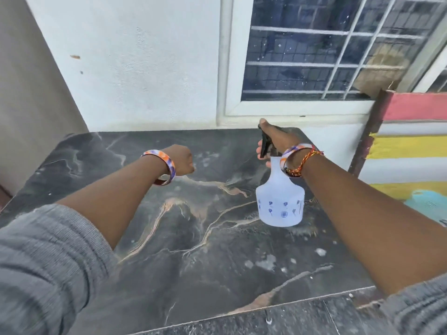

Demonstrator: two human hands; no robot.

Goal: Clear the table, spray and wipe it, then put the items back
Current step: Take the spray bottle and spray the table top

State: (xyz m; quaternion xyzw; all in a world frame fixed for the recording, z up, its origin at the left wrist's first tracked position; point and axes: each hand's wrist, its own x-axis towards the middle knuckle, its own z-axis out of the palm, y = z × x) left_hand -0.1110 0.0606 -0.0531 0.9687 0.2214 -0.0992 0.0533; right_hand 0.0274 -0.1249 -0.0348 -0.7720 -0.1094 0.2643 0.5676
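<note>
A dark marble-patterned table (183, 238) fills the middle of the view, with wet patches near its right front. My right hand (275, 137) grips the black trigger head of a translucent white spray bottle (280, 204), held above the table's right side. My left hand (182, 160) hovers over the table's far left part with its fingers curled under and out of sight; nothing shows in it.
A white wall and a barred window (314, 52) stand right behind the table. At the right lies a striped red, yellow and white cloth (408, 141) with a turquoise item (428, 204) on it. A grey wall runs along the left.
</note>
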